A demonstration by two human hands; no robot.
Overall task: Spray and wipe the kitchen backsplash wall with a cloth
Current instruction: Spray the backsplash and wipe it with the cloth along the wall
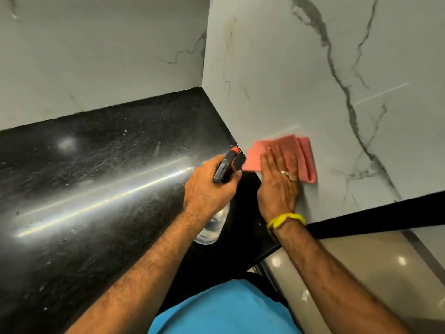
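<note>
The right hand [279, 182] was laid flat, fingers spread and extended, pressing a folded pink cloth [289, 153] against the marbled backsplash wall [277, 80] low down, near the corner. The left hand [209, 186] was wrapped in a closed grip around the neck of a clear spray bottle [214, 225], its red nozzle [234, 149] aimed toward the cloth. A yellow band [285, 219] was worn on the right wrist. The black table [96, 177] lay below, at left.

Kitchen: black countertop [96, 165], marble backsplash [277, 80]
</note>
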